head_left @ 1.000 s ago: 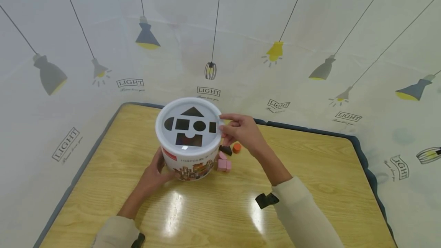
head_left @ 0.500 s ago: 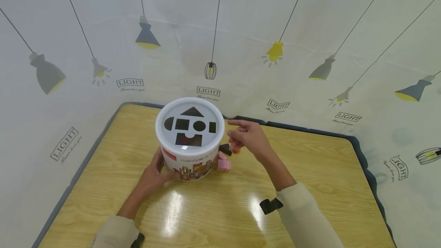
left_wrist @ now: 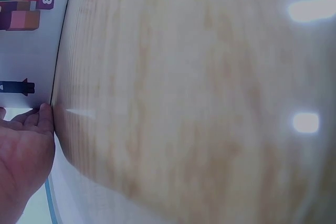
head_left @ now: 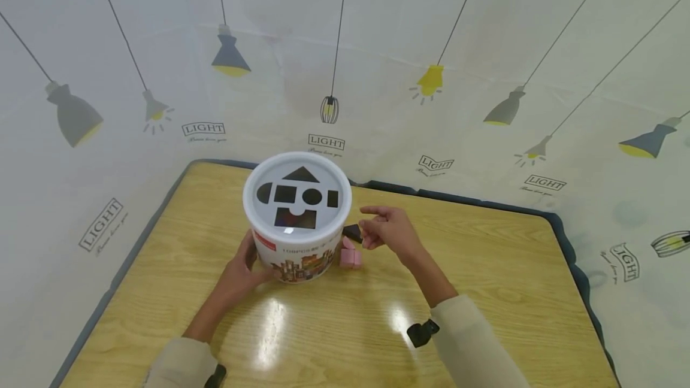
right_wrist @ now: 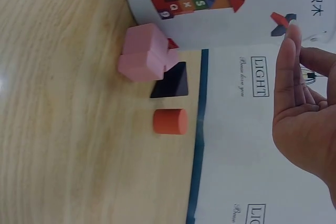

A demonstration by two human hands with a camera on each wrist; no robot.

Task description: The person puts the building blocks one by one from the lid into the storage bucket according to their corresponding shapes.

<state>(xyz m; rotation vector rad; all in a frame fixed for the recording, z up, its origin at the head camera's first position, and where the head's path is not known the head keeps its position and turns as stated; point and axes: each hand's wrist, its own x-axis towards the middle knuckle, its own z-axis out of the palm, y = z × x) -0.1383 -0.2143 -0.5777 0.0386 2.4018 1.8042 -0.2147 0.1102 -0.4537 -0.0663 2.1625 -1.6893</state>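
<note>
A white toy-block bucket [head_left: 304, 253] with printed pictures stands on the table, its lid [head_left: 260, 217] pierced by shaped holes. My left hand [head_left: 242, 274] holds its lower left side, thumb in front and fingers round behind. To the bucket's right hovers my right hand [head_left: 390, 232], with the index finger extended, the others loosely bent and nothing held. Two pink cubes [head_left: 350, 257] lie close by the bucket, near a black triangular block [head_left: 353, 233]. An orange cylinder [right_wrist: 170, 121] shows in the right wrist view; the right hand hides it in the head view.
The wood-grain table [head_left: 485, 256] ends at a dark blue edge [head_left: 474, 208]. Behind rises a pale backdrop [head_left: 388, 29] printed with lamps. A bit of red [right_wrist: 172, 44] shows behind the pink cubes in the right wrist view.
My right hand has left the lid's right rim, drawn slightly right, then come down over the orange cylinder. The left hand and bucket have stayed in place.
</note>
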